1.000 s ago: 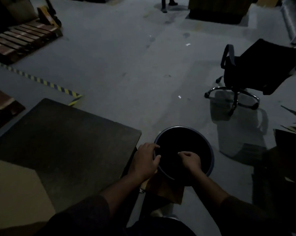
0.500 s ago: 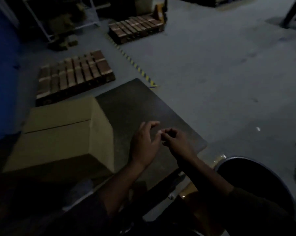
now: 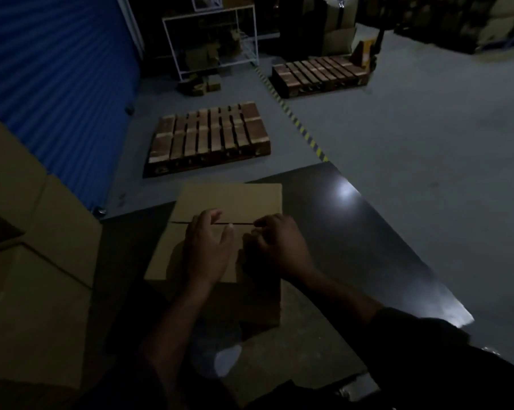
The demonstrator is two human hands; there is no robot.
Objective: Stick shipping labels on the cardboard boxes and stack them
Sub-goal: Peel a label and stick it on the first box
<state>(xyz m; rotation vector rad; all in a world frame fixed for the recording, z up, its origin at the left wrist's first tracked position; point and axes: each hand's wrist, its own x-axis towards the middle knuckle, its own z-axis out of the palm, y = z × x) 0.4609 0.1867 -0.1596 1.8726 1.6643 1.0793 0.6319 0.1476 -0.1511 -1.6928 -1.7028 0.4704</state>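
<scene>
No text, brand, number or label can be read anywhere in the dim frame. The cardboard box (image 3: 229, 202) at centre shows a plain top, and the yellow-black striped floor tape (image 3: 301, 128) at upper centre carries no lettering.

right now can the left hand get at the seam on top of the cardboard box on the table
Probably yes. The left hand already hovers over the cardboard box, fingers next to the seam between the top flaps. Nothing lies between them; the right hand sits further along, to the right.
</scene>
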